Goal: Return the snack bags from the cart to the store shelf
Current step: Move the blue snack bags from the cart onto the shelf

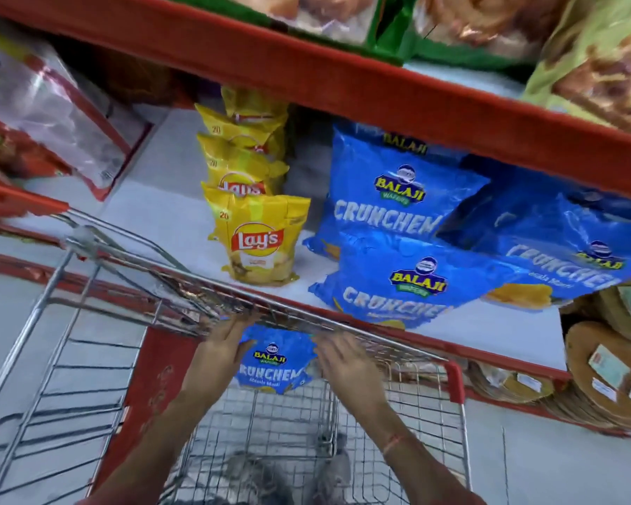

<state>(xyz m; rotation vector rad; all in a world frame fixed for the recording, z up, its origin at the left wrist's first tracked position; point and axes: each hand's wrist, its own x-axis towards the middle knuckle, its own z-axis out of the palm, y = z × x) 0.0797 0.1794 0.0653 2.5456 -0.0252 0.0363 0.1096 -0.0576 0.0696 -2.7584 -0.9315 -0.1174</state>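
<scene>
A blue Balaji Crunchem snack bag (274,360) stands upright inside the wire cart (390,362), against its far wall. My left hand (221,344) grips the bag's left edge. My right hand (345,360) is at the bag's right edge with its fingers spread, and the blur hides whether it grips. On the white shelf (168,198) behind the cart lie three larger blue Crunchem bags (397,282), leaning on each other. A row of yellow Lay's bags (257,238) stands to their left.
A red shelf edge (343,89) overhangs the blue bags, with more snack packs above. Clear red-trimmed packets (51,114) lie at the left of the shelf. Round flatbread packs (605,377) are stacked at the lower right. The cart's red handle piece (454,380) is close to my right hand.
</scene>
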